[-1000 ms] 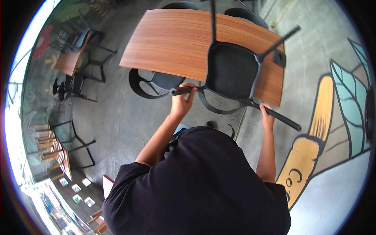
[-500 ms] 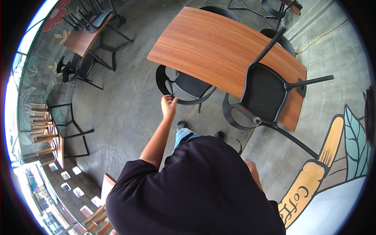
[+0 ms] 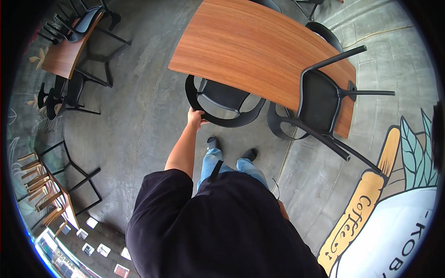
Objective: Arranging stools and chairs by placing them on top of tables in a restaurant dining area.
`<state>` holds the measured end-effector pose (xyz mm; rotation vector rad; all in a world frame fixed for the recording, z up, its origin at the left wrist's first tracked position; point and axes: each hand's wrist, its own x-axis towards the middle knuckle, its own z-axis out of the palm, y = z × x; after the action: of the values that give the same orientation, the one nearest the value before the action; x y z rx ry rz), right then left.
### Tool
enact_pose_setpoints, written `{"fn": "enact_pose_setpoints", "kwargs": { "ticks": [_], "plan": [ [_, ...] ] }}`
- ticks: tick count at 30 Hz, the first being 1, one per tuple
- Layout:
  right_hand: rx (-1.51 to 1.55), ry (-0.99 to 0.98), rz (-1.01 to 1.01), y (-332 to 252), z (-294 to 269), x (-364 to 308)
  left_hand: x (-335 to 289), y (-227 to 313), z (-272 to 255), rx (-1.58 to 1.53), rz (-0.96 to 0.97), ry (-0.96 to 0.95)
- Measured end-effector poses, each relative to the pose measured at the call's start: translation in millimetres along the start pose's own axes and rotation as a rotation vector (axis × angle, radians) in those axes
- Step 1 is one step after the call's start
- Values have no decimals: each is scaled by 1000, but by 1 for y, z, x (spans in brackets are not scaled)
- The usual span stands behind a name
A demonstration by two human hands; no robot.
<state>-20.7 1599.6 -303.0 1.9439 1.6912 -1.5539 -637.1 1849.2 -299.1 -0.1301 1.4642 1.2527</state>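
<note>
My left hand (image 3: 195,116) is at the left end of the curved backrest of a black chair (image 3: 222,95). Its fingers are closed around the rim. That chair stands at the near long side of a wooden table (image 3: 250,41), its seat partly under the top. Low beside my body, my right hand (image 3: 283,211) shows only as a sliver past the dark shirt, so its fingers are hidden. Another black chair (image 3: 319,99) lies upside down on the right end of the tabletop, legs sticking up and outward.
More black chairs are tucked around the table, one (image 3: 277,121) below the upturned chair. To the far left stands a smaller table (image 3: 69,55) with chairs stacked on it. Wooden-legged stools (image 3: 39,183) rest on another table at left. A painted wall (image 3: 394,162) bounds the right.
My left hand has gone from hovering by the chair's backrest to gripping it. My body has shifted, and both feet now show more fully.
</note>
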Motion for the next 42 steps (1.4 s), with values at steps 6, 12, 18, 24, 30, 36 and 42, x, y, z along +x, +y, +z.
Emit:
{"fn": "enact_pose_setpoints", "kwargs": {
  "ticks": [6,12,18,24,30,36,42],
  "plan": [
    [146,-22,137,-102,-28,-11,-35,-28,-7,-8,8,-53],
    [-12,-167,-85,-114,-30,5,-101,-69,-16,-87,66,-45],
    [300,-158,65,-100,-30,4,-161,-96,-25,-79,173,9],
    [2,-433,74,-77,-42,30,-206,-124,-27,-12,253,22],
    [87,-204,-105,-149,-57,32,-247,-165,-4,158,245,97],
    [240,-231,-325,-287,-16,25,-307,-194,15,605,483,190],
    [60,-243,-357,-345,52,48,-349,-208,28,691,572,182]
  ]
}}
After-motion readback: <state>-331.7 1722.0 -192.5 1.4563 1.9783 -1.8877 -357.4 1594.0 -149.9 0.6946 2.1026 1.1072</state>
